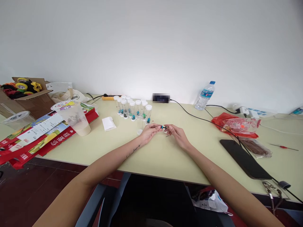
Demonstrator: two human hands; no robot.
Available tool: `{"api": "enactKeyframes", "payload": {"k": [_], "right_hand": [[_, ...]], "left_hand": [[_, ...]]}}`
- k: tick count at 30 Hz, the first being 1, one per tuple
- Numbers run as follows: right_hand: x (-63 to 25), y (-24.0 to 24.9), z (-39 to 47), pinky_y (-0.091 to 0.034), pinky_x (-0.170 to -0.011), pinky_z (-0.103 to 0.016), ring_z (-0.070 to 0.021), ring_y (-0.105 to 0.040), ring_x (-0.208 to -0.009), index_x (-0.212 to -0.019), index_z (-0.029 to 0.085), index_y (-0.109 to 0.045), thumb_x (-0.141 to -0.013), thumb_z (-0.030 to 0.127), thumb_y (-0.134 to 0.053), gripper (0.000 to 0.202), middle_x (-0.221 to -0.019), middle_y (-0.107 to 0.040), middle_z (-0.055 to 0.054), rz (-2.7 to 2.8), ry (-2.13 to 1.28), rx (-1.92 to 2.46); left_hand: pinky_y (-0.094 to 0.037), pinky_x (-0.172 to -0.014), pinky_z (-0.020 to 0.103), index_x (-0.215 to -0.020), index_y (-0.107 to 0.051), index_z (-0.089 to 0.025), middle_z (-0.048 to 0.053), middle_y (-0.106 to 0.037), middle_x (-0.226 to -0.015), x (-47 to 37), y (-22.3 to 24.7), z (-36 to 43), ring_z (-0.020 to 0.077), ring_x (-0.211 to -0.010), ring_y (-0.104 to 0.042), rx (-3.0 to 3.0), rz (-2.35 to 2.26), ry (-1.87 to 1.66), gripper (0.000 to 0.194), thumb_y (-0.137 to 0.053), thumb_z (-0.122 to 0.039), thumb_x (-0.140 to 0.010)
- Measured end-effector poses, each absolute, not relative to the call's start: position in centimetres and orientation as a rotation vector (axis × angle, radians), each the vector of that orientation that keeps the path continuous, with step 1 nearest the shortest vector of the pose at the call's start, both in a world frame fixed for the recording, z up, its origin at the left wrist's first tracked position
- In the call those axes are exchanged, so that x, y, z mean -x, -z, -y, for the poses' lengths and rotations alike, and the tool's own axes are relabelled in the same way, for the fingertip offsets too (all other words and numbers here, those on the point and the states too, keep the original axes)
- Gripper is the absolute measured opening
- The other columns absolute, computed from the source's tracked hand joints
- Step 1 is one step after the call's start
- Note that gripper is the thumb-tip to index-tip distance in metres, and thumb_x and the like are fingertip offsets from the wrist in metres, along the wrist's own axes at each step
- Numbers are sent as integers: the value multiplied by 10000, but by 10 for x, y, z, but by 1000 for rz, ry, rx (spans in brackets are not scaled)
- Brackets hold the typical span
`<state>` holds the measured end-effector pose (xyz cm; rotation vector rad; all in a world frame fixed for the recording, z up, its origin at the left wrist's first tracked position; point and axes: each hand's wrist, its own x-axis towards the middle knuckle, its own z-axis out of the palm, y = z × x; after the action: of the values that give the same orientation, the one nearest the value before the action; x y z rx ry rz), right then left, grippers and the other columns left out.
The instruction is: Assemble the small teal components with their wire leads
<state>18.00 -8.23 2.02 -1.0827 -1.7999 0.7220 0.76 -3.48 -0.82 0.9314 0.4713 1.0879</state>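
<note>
A small blue and black piece (162, 127) is held between my two hands over the middle of the table. My left hand (150, 131) pinches its left side, and a thin wire-like part shows along those fingers. On the other side, my right hand (174, 133) has its fingertips closed on the dark end. Just left of my left hand stands a clear tube (140, 125) on a white cap. Behind it is a group of clear tubes with white lids (132, 110), holding small blue and green pieces with thin wires.
A drink cup (79, 121) stands on red printed bags (49, 132) at the left. Near the wall are a box of toys (35, 102), a blurred dark device (161, 98) and a water bottle (204, 96). A black phone (245, 159) lies right.
</note>
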Motion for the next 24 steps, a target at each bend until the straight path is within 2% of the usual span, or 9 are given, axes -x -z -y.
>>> {"api": "enactKeyframes", "payload": {"k": [6,10,13,17,24], "right_hand": [[-181,-20,83,-459,-686,-289,-143,-557,-691,-959,154,-636,-879,498,-310,480,-938,-631,-76,1800,-804,1095],[-182,-18,82,-459,-670,-298,-157,-564,-691,-1077,144,-589,-874,524,-292,524,-859,-638,-78,1764,-835,1098],[-184,-16,81,-455,-635,-296,-161,-564,-665,-1073,141,-592,-870,549,-260,563,-813,-638,-79,1764,-857,1114],[-183,-15,82,-453,-619,-285,-147,-564,-659,-1117,167,-550,-878,533,-263,523,-890,-619,-80,1708,-840,1088],[-181,-16,83,-457,-633,-296,-159,-571,-681,-992,141,-621,-857,581,-248,592,-859,-637,-102,1694,-939,1050]], "left_hand": [[-434,-836,297,-801,-630,-98,43,-651,-750,-7,9,34,136,-759,-622,-900,-481,-1096,235,-727,-188,-607],[-418,-872,302,-817,-630,-97,61,-656,-804,-7,9,35,138,-784,-621,-939,-474,-1079,245,-723,-196,-613],[-405,-895,311,-824,-634,-98,67,-656,-811,-7,9,35,139,-787,-620,-968,-463,-1072,247,-720,-204,-618],[-397,-903,314,-823,-637,-106,61,-653,-810,-7,8,35,137,-791,-619,-968,-456,-1063,239,-718,-204,-621],[-411,-858,291,-806,-630,-100,44,-643,-760,-7,5,37,119,-747,-611,-972,-458,-1089,244,-726,-208,-609]]}}
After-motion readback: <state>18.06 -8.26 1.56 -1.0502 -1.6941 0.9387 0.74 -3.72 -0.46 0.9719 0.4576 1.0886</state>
